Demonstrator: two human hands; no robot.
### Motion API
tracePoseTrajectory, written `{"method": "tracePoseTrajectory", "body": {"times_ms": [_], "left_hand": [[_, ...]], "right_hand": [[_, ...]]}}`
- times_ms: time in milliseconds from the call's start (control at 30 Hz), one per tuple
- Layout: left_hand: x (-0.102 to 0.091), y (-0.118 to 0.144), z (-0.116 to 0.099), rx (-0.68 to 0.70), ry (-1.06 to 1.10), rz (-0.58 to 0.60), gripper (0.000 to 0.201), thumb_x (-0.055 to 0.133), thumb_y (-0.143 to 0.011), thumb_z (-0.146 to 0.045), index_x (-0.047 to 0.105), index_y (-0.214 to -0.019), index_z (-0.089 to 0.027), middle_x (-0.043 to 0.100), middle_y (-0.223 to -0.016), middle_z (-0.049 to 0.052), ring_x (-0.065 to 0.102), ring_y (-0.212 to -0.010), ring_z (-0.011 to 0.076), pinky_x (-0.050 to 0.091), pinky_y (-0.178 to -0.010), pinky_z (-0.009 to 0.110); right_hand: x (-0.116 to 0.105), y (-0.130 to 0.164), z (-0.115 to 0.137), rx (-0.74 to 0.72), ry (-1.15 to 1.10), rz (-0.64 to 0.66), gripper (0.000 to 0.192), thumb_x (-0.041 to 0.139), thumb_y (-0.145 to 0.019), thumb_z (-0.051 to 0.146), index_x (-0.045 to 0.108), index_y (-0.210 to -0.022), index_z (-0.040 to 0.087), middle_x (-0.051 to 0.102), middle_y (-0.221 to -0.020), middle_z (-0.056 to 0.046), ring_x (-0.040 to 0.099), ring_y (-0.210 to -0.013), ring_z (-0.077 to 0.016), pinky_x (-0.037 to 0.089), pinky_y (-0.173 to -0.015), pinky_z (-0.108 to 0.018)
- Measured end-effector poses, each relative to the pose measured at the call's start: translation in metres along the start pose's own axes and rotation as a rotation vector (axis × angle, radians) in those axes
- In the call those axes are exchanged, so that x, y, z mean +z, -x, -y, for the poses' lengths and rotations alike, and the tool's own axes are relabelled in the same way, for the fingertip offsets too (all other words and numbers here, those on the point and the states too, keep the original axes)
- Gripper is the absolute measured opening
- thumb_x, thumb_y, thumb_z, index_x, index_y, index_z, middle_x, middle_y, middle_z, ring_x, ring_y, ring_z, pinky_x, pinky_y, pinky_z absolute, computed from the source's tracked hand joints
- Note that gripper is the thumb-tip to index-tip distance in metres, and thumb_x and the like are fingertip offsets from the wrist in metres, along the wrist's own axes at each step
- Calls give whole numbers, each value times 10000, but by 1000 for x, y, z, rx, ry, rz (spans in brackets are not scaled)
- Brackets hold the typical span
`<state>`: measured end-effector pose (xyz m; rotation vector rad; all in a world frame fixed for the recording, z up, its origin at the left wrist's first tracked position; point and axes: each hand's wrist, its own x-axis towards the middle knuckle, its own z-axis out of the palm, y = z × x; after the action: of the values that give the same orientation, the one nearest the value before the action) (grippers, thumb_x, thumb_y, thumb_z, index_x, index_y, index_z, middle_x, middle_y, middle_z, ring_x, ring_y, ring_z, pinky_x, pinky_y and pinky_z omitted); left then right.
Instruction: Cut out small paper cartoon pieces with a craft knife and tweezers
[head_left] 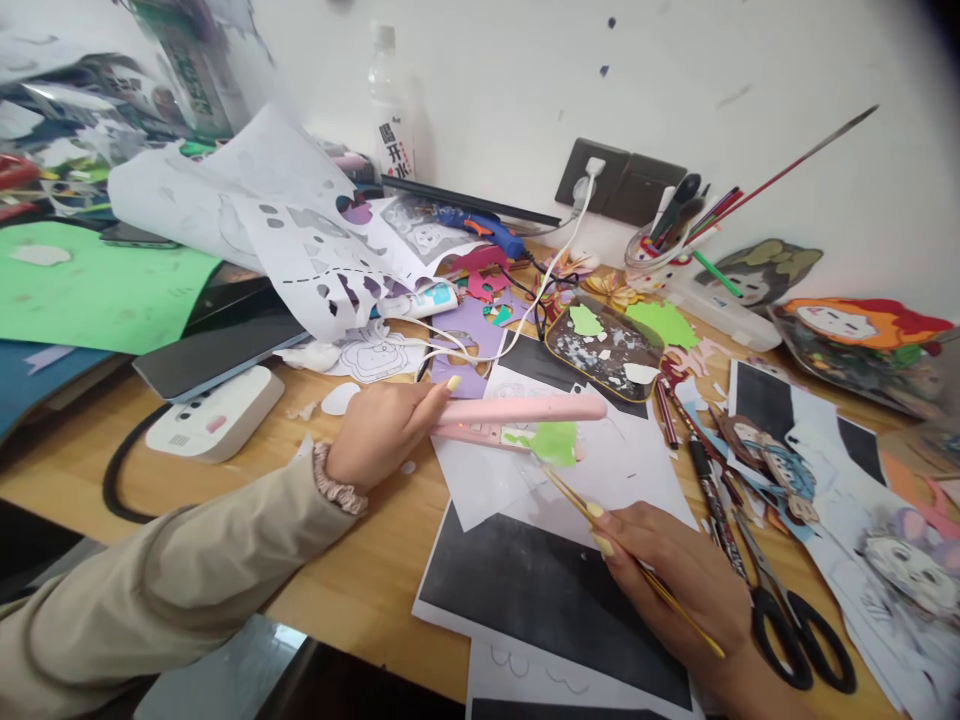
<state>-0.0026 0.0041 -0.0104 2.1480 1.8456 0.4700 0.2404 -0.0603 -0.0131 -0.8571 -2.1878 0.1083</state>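
Note:
My left hand (386,425) is closed around a pink mini hair straightener (525,410), its two arms slightly apart over white paper (637,470). A bright green cut-out piece (556,443) sits at the straightener's plates, partly between the arms. Gold tweezers (564,487) are pinched in my right hand (667,570), their tips touching or very close to the green piece's lower left edge. Beneath the white paper lie dark-printed sheets (540,590). The fingers of my left hand hide the straightener's rear end.
Black-handled scissors (776,610) and a black marker (716,510) lie right of my right hand. A dark tray (559,345) with scraps stands behind the straightener. A white power strip (217,420) and phone (217,355) are at left. A white cable (555,270) runs to the wall socket (592,185).

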Motion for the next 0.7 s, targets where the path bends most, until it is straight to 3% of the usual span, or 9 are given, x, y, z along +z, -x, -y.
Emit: {"method": "tracePoseTrajectory", "body": {"times_ms": [133, 300, 500, 700], "left_hand": [[-1, -1, 1, -42, 85, 20, 510, 136, -831, -437, 397, -483, -170, 481, -479, -6, 422, -473, 106, 263, -498, 233], [0, 0, 3, 26, 158, 82, 496, 104, -830, -453, 433, -585, -175, 496, -561, -8, 446, -536, 112, 292, -532, 230], [4, 0, 4, 60, 141, 181, 407, 395, -702, -549, 476, -832, -172, 534, -665, 6, 493, -603, 142, 319, -525, 230], [7, -1, 5, 90, 154, 218, 402, 493, -655, -513, 466, -861, -168, 549, -719, 17, 511, -654, 158, 329, -532, 232]], "right_hand": [[1, -4, 5, 38, -34, 47, 147, 480, -723, 82, 528, -832, 168, 595, -658, -17, 562, -613, -101, 475, -541, -193], [6, -8, 8, 33, -6, 48, 108, 452, -744, 110, 523, -786, 179, 600, -619, -4, 566, -587, -98, 467, -520, -179], [17, -6, 7, 10, -45, 105, 121, 431, -741, 87, 523, -779, 155, 572, -573, -5, 524, -519, -92, 443, -480, -192], [20, -1, 7, -55, -40, 112, 127, 474, -719, 75, 514, -826, 130, 571, -595, -26, 507, -538, -98, 427, -483, -215]]}}
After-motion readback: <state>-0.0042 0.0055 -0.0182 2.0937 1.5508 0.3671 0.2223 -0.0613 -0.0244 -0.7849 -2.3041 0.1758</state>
